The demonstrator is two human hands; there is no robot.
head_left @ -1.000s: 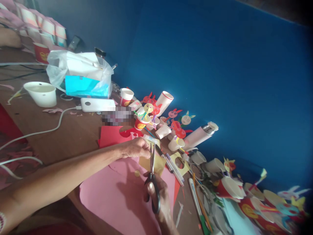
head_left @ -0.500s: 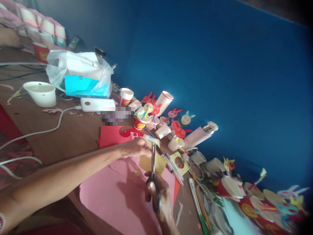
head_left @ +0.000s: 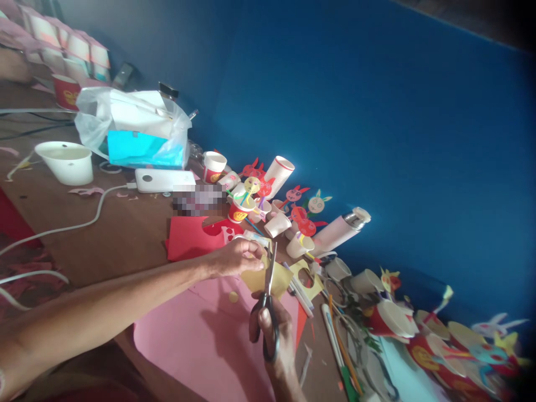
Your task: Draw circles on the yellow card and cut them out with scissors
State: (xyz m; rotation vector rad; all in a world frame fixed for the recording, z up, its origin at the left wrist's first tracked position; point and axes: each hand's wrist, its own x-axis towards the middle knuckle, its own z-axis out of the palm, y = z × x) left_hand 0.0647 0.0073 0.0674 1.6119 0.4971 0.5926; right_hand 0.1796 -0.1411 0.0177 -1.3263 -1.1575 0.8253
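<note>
My left hand [head_left: 238, 258] pinches a small yellow paper piece [head_left: 264, 261] beside the scissor blades. Black-handled scissors [head_left: 269, 285] are in my right hand [head_left: 276, 329], fingers through the handles, blades slightly apart and pointing up. Below both hands lies a yellow paper sheet [head_left: 280, 278] on a large pink sheet [head_left: 180, 335]. A small yellow disc [head_left: 233, 297] rests on the pink sheet. Red paper [head_left: 192, 237] with a cut-out lies behind my left forearm.
Paper cups with animal faces [head_left: 242, 209] line the blue wall, near a thermos [head_left: 343, 230]. Markers [head_left: 299, 290], a yellow sheet with a round hole [head_left: 307, 279] and pencils are right. A power bank [head_left: 165, 181], plastic bag [head_left: 134, 125] and white cup [head_left: 69, 164] stand left. Another person's hand shows far left.
The scissor blades have opened a little and moved slightly right. My left hand has shifted slightly right and its fingers have changed position around the small yellow piece.
</note>
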